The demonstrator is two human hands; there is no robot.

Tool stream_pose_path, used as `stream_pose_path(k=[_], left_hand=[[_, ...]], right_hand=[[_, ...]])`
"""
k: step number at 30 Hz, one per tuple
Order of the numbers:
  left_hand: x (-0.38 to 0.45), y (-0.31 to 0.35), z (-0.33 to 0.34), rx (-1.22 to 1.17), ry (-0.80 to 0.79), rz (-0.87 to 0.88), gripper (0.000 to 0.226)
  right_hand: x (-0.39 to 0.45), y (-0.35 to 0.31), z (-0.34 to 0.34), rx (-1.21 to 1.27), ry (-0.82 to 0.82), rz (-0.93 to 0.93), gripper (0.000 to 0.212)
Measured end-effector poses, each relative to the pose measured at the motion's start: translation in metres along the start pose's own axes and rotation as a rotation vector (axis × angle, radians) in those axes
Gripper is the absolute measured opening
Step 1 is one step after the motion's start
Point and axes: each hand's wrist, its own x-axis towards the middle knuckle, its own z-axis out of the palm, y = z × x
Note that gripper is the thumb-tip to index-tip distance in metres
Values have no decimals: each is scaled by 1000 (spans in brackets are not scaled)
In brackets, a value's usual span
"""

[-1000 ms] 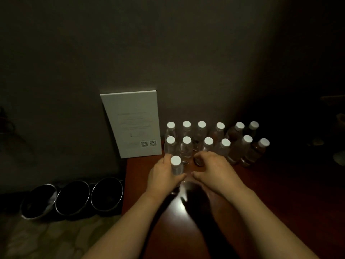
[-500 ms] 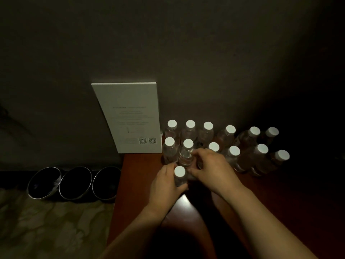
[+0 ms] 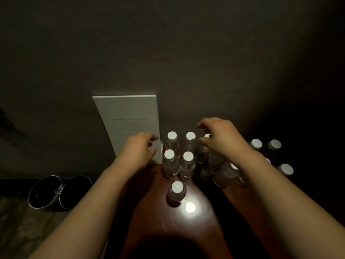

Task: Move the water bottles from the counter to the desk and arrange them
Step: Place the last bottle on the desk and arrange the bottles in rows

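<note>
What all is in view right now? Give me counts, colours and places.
Clear plastic water bottles with white caps: at least ten caps visible, some hidden under the right arm; clustered in rows at the back of the desk by the wall.
Lone clear water bottle with white cap: one; standing apart in front of the cluster, beside a bright light reflection.
White printed card: one; leaning upright against the wall, left of the bottles.
Reddish-brown glossy wooden desk: one; centre.
Dark round metal-rimmed bins: two visible; on the floor, left of the desk.
Hands: left hand open, in front of the card; right hand open, over the back-row bottles.
</note>
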Motion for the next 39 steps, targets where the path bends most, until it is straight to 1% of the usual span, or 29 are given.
stream_pose_path(k=[2,5,7,10,12,15,18,22,24,29,32,34,37,39], left_hand=[[26,13,-1,22,7,128,44],[59,24,7,119,-73,316,50],[71,26,12,133,-146,371,48],[79,24,19,116,-247,393,39],[82,18,23,134,-274,414,38],[85,11,29,146,-244,419,36],[88,8,32,231,-201,391,41],[92,7,38,250,-145,330,45],[93,7,42,244,-119,308,45],[95,5,51,221,-64,267,42],[97,4,51,221,-63,273,42],[98,3,50,215,-71,282,44],[98,0,49,195,-80,275,49],[97,-2,49,183,-81,272,50]], right_hand=[[16,4,1,-58,-70,-33,44],[35,6,7,-145,-176,-103,47],[43,6,11,-194,-247,-146,44],[52,8,18,-229,-340,-185,36],[55,11,23,-261,-366,-204,36],[55,15,33,-338,-344,-249,38],[56,17,43,-373,-319,-248,39],[59,13,53,-413,-217,-224,30],[61,10,56,-414,-194,-207,27],[64,5,58,-397,-190,-180,24],[68,1,58,-384,-198,-140,23],[71,-3,58,-365,-226,-112,26],[72,-6,58,-327,-225,-81,29],[72,-7,60,-296,-219,-70,27]])
